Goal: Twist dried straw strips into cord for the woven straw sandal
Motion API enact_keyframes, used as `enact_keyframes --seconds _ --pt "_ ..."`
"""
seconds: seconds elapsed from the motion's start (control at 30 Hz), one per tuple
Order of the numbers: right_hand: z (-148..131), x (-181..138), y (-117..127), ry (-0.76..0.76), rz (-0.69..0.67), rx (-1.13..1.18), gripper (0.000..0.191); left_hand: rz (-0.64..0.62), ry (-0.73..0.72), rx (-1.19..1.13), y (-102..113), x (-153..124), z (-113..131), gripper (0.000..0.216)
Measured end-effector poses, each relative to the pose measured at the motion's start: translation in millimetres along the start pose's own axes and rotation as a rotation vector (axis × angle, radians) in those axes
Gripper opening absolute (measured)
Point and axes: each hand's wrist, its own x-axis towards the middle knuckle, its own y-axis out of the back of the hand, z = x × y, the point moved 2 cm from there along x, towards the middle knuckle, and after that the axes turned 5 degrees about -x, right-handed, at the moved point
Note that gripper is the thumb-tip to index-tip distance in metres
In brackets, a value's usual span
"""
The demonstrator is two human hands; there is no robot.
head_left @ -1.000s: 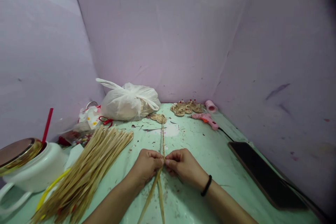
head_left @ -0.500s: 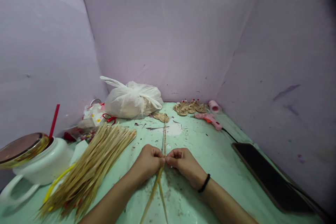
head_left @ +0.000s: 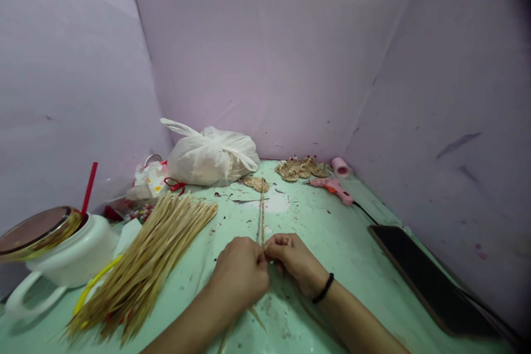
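A thin braid of dried straw (head_left: 263,215) runs toward me from a small woven straw piece (head_left: 256,183) lying on the table. At the braid's near end, my right hand (head_left: 292,260), with a black band at its wrist, pinches it between thumb and forefinger. My left hand (head_left: 244,268) is closed right beside it, fingers curled round the straw strands and partly hiding them. Loose strand ends (head_left: 258,318) stick out below my left hand, and a blurred strand trails under my right forearm.
Left of my hands lies a bundle of straw strips (head_left: 151,265), beside a white mug (head_left: 78,254). Behind are a tied white plastic bag (head_left: 211,157) and several woven straw pieces (head_left: 301,170). A pink glue gun (head_left: 334,189), pink roll (head_left: 341,167) and black phone (head_left: 427,282) lie right.
My left hand has turned and moved right and slightly down, over the strands. One strand has swung to the right, under my right arm. The camera view has shifted slightly.
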Motion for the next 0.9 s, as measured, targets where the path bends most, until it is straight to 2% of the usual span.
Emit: enact_keyframes --seconds 0.1,0.2,0.27,0.37,0.4,0.47,0.53,0.57,0.63,0.77,0.9 --pt "0 -1 0 -0.004 0.002 0.030 0.004 0.094 -0.054 0.047 -9 -10 5 0.011" --pt "1 0 0 0.038 -0.020 0.061 0.003 0.015 -0.065 -0.058 -7 -7 5 0.017" --pt "1 -1 1 0.041 -0.052 0.070 0.004 -0.032 0.007 -0.184 1 2 2 0.025" --pt "-2 -3 3 0.028 -0.087 0.062 0.009 -0.007 0.248 -0.463 14 14 -5 0.018" --pt "-3 -3 4 0.032 -0.101 0.068 0.010 -0.056 0.319 -0.587 14 16 -7 0.015" --pt "-4 -4 5 0.045 -0.127 0.091 0.011 -0.235 0.414 -0.817 9 18 -9 0.015" --pt "-4 -4 5 0.055 -0.148 0.105 0.012 -0.385 0.446 -0.948 1 19 -11 0.016" --pt "-4 -4 5 0.054 -0.151 0.104 0.012 -0.414 0.447 -0.974 -2 19 -12 0.015" --pt "-2 -2 4 0.048 -0.134 0.080 0.009 -0.377 0.435 -0.940 -6 21 -15 0.012" --pt "0 1 3 0.056 -0.073 0.000 0.006 -0.233 0.364 -0.676 -6 29 -18 0.007" --pt "-3 -1 6 0.031 -0.112 0.013 0.007 -0.209 0.212 -0.618 -6 34 -16 0.008"
